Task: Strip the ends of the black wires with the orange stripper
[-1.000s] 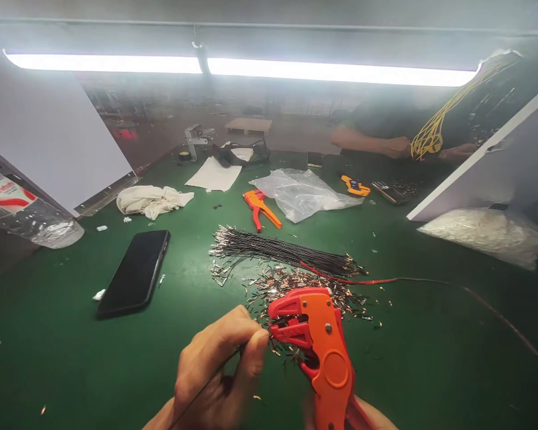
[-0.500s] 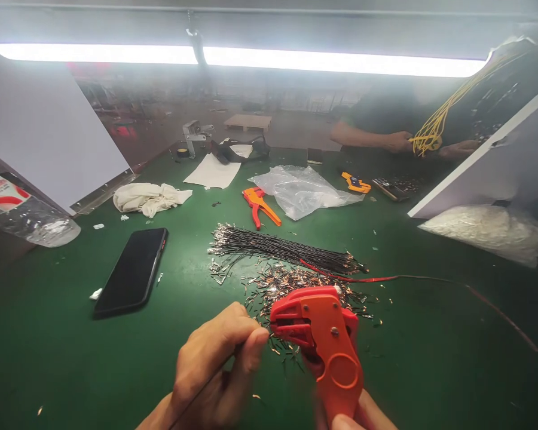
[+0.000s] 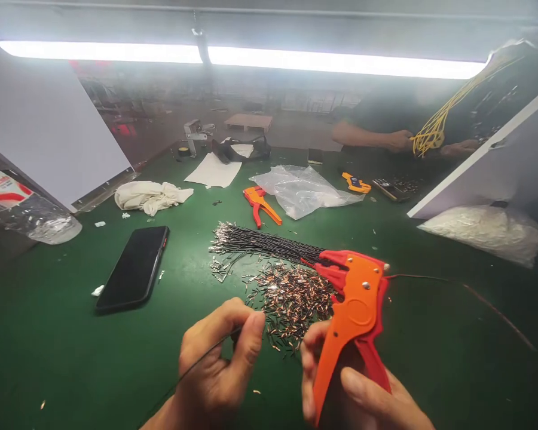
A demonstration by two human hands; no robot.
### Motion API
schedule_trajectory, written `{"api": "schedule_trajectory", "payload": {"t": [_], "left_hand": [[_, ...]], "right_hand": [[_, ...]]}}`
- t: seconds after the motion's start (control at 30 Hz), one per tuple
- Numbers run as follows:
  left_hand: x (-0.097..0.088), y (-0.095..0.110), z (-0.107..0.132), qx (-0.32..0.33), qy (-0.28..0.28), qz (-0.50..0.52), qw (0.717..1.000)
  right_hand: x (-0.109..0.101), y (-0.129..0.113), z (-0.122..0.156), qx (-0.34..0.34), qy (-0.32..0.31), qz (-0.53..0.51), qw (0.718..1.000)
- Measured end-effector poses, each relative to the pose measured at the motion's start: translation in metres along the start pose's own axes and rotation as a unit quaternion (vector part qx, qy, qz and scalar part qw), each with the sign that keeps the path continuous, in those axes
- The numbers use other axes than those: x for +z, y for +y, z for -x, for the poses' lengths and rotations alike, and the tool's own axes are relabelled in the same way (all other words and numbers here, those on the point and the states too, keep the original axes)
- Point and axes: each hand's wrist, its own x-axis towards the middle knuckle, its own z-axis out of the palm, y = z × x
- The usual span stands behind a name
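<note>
My left grip pinches a thin black wire; my right grip grasps an orange-and-red plastic wire stripper above the green worktop, apart from the wire, near loose black-and-copper clippings.

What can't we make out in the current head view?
All head view:
- Wire: tip hidden or too small at the left hand; other end is lost toward the bottom edge.
- Bundle: right end hidden behind the held stripper.
- Bottle: top cut off by the left edge.
- Yellow wires: too blurred to count.
</note>
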Motion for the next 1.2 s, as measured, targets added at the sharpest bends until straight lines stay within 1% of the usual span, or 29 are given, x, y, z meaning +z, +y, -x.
{"api": "schedule_trajectory", "payload": {"t": [0.07,0.1,0.17,0.2,0.3,0.37,0.47,0.6,0.73,0.83,1.0,1.07,1.2], "left_hand": [[0.005,-0.001,0.004,-0.016,-0.065,-0.012,0.998],[0.008,-0.001,0.006,-0.015,-0.094,-0.017,0.995],[0.013,0.000,0.010,-0.005,-0.126,-0.024,0.992],[0.015,0.000,0.011,0.002,-0.127,-0.024,0.992],[0.019,0.003,0.012,0.013,-0.119,-0.023,0.993],[0.021,0.004,0.013,0.017,-0.119,-0.021,0.992],[0.024,0.004,0.015,0.023,-0.128,-0.021,0.991],[0.027,0.002,0.016,0.022,-0.128,-0.019,0.991],[0.027,-0.002,0.016,0.027,-0.138,-0.018,0.990],[0.029,-0.007,0.018,0.028,-0.162,-0.014,0.986],[0.032,-0.011,0.022,0.064,-0.172,-0.005,0.983],[0.032,-0.009,0.022,0.051,-0.176,-0.012,0.983],[0.029,-0.002,0.022,-0.004,-0.187,-0.014,0.982]], "right_hand": [[-0.003,-0.003,-0.001,-0.072,0.053,0.077,0.993],[-0.005,-0.004,-0.001,-0.099,0.069,0.117,0.986],[-0.006,-0.005,-0.001,-0.140,0.082,0.183,0.970],[-0.007,-0.005,-0.002,-0.158,0.091,0.217,0.959],[-0.007,0.000,-0.003,-0.199,0.136,0.319,0.916],[-0.007,0.003,-0.003,-0.201,0.148,0.348,0.903],[-0.005,0.008,-0.003,-0.195,0.133,0.350,0.906],[-0.004,0.011,0.000,-0.207,0.130,0.336,0.910],[-0.009,0.015,0.002,-0.215,0.134,0.341,0.905],[-0.014,0.017,0.003,-0.220,0.133,0.351,0.901],[-0.017,0.019,0.004,-0.213,0.135,0.359,0.899],[-0.017,0.018,0.004,-0.203,0.132,0.364,0.899],[-0.016,0.013,0.001,-0.200,0.102,0.370,0.902]]}}
